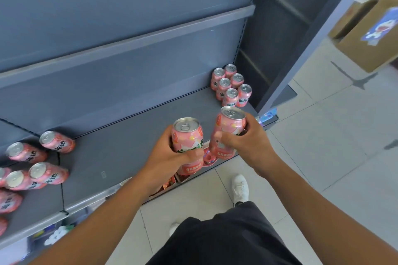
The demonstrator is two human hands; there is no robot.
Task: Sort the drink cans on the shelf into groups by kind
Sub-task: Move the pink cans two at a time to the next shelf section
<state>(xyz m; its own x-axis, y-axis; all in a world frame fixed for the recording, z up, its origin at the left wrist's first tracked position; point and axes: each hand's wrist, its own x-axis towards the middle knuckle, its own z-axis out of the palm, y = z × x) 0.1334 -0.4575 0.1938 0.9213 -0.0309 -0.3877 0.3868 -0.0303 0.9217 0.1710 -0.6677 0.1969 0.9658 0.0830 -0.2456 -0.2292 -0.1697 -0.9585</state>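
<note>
My left hand [165, 155] grips a pink drink can [187, 135] upright, just above the front edge of the grey shelf [120, 148]. Beside it, my right hand [247, 137] grips a second pink can [228, 129] of the same look, tilted slightly. At the shelf's far right corner stands a tight group of several pink cans [231, 85], upright. Several more pink cans [36, 161] stand spread out at the shelf's left end.
An upper grey shelf [129, 43] overhangs the back. Below the shelf's front edge a lower level holds red packets [170, 180]. A cardboard box [370, 34] sits on the tiled floor at the right. My white shoe [240, 189] is near the shelf base.
</note>
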